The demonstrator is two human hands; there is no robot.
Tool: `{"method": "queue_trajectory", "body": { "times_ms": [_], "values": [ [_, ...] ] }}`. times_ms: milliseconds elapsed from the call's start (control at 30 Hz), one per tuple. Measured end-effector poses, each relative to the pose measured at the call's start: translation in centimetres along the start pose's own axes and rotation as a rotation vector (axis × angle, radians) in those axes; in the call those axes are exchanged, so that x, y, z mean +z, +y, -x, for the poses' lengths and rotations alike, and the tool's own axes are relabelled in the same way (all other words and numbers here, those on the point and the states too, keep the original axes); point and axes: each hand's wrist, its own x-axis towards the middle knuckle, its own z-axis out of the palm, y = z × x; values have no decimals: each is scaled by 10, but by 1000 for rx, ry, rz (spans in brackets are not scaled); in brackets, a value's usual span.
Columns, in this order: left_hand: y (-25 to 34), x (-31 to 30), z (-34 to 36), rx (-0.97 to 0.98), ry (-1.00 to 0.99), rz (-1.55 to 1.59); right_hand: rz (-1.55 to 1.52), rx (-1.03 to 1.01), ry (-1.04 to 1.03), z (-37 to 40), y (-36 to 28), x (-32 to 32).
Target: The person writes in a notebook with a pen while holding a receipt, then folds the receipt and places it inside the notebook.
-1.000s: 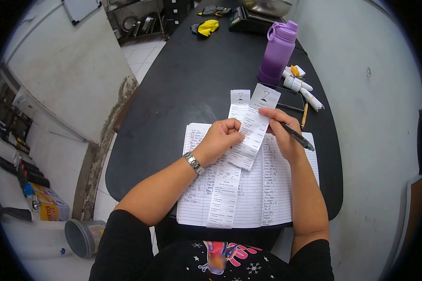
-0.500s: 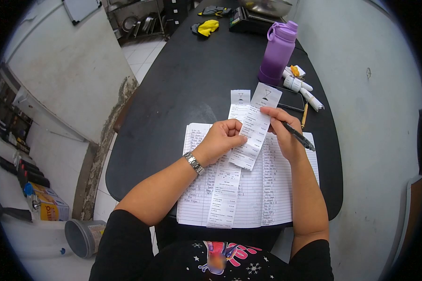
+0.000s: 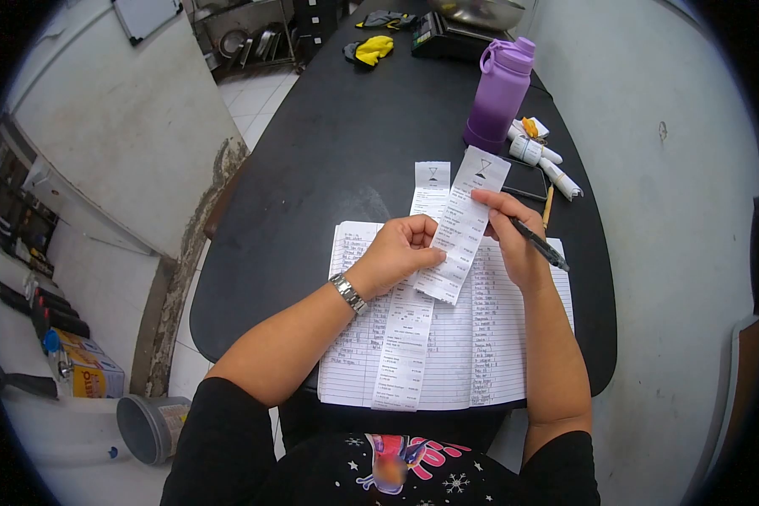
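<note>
My left hand (image 3: 399, 253), with a metal watch on the wrist, pinches the lower left edge of a short printed receipt (image 3: 464, 223). My right hand (image 3: 514, 236) holds a black pen (image 3: 541, 246) that points down to the right, and its fingertips touch the receipt's right edge. A longer receipt (image 3: 403, 358) lies beneath, running down over an open lined notebook (image 3: 346, 392) with handwritten lists on both pages. Its top part shows above my left hand.
On the black table (image 3: 270, 228) stand a purple bottle (image 3: 499, 97), rolled papers (image 3: 535, 153), a dark phone (image 3: 524, 179) and a yellow pencil (image 3: 549, 207). Gloves (image 3: 371, 51) and a scale (image 3: 447, 40) lie farther back. A grey bucket (image 3: 148, 426) is on the left.
The short receipt has shifted slightly up and to the right at its top. My right hand and the pen have moved a little to the right with it.
</note>
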Motion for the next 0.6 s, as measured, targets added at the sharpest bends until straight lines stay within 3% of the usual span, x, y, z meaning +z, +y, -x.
{"method": "queue_trajectory", "body": {
  "times_ms": [600],
  "values": [
    [-4, -3, -2, 6, -34, -4, -21, -25, 9, -1, 0, -3]
  ]
}}
